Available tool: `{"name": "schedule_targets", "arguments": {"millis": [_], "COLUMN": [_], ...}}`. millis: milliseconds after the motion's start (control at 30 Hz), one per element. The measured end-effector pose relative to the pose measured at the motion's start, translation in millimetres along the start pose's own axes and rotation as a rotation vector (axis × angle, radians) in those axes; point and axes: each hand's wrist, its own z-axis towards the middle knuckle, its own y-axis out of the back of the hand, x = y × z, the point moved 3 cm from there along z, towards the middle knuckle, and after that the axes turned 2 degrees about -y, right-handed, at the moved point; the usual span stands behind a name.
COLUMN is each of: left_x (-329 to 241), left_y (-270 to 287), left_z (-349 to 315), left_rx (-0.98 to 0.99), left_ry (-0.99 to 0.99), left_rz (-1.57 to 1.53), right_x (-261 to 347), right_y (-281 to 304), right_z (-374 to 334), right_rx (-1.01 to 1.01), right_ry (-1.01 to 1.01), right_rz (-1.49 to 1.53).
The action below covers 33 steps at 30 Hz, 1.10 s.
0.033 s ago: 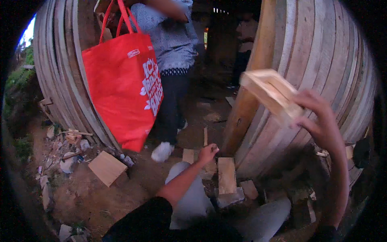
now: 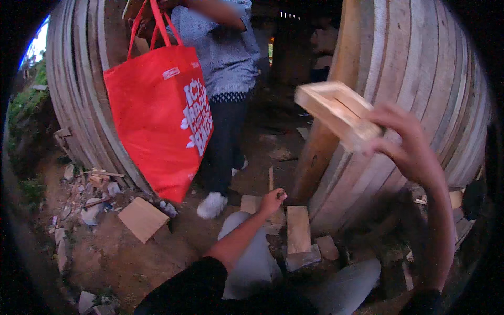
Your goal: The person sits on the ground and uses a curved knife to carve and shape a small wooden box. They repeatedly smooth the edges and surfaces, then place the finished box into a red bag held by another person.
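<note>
My right hand (image 2: 401, 139) is raised on the right and grips one end of a small, shallow wooden box (image 2: 336, 110). The box is pale, tilted, and shows its hollow side; motion blurs it slightly. Lower down, near the middle, my left hand (image 2: 272, 202) is closed above my knee. A small dark spot shows at its fingertips, too small to name. Just right of that hand lies a pale wooden board (image 2: 298, 231) on a stone, its long side pointing toward me.
A person (image 2: 220, 68) stands ahead in the doorway with a large red bag (image 2: 157, 115). Curved plank walls (image 2: 409, 105) flank the opening, with a wooden post (image 2: 320, 152) at right. A square wooden piece (image 2: 143, 219) and rubble (image 2: 92, 210) lie at left.
My right hand and the wooden box have shifted a little to the left and slightly down in the picture. My left hand stays closed in nearly the same place.
</note>
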Motion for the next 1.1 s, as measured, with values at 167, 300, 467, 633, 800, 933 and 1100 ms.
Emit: {"name": "schedule_targets", "arguments": {"millis": [167, 300, 467, 633, 800, 933, 1100], "left_x": [35.7, 81.5, 24.5, 58.9, 44.3, 23.3, 43.7], "left_y": [-31.8, -25.2, -63.0, -63.4, -96.8, -97.5, -112.9], "left_z": [-3.9, -26.2, 14.4, 17.7, 38.4, 50.5, 73.3], "left_rx": [0.083, -0.007, 0.125, -0.049, 0.065, 0.087, -0.094], "left_ry": [0.165, 0.051, 0.147, 0.068, 0.167, 0.134, 0.056], "left_rz": [-0.331, 0.044, 0.051, 0.122, -0.030, 0.144, 0.073], "right_x": [28.7, 51.3, -22.7, -1.0, -17.3, -26.2, -8.1], "right_y": [-36.6, -80.7, -95.8, -90.6, -117.7, -155.9, -177.3], "right_z": [97.4, 133.3, 145.4, 157.0, 163.8, 160.1, 165.0], "right_rx": [0.012, -0.019, -0.060, -0.006, 0.088, 0.158, 0.214], "right_ry": [0.208, 0.347, 0.448, 0.467, 0.455, 0.505, 0.527], "right_rz": [0.104, 0.311, 0.370, 0.369, 0.406, 0.488, 0.705]}}
